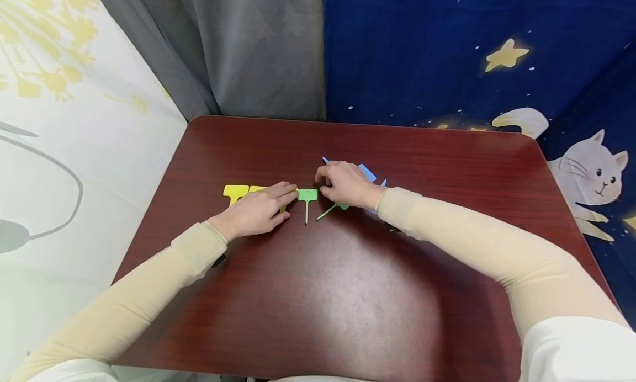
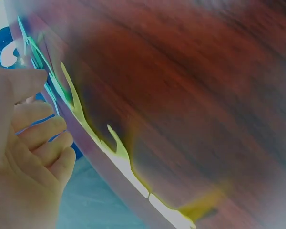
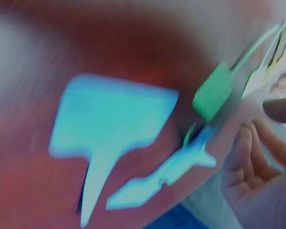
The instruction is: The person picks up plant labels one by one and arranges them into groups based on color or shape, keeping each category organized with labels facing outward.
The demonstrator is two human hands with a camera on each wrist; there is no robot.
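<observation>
My left hand point(image 1: 258, 210) lies over a row of yellow T-shaped plant labels point(image 1: 235, 191), its extended fingertips at the left edge of an upright green plant label point(image 1: 308, 194). The head view has my right hand point(image 1: 348, 184) with fingers bent over a slanted second green plant label point(image 1: 326, 212) and several blue plant labels point(image 1: 367, 173). Nothing shows between that hand's thumb and fingers in the right wrist view, where a large blue label point(image 3: 109, 114) and a green label point(image 3: 213, 90) lie beside it. The palm covers parts of the blue group.
The dark red wooden table point(image 1: 318, 293) extends in front of both hands. Grey curtain point(image 1: 268, 51) and a blue star-patterned cloth point(image 1: 422, 51) hang behind its far edge. A white patterned cloth point(image 1: 99, 166) borders the left side.
</observation>
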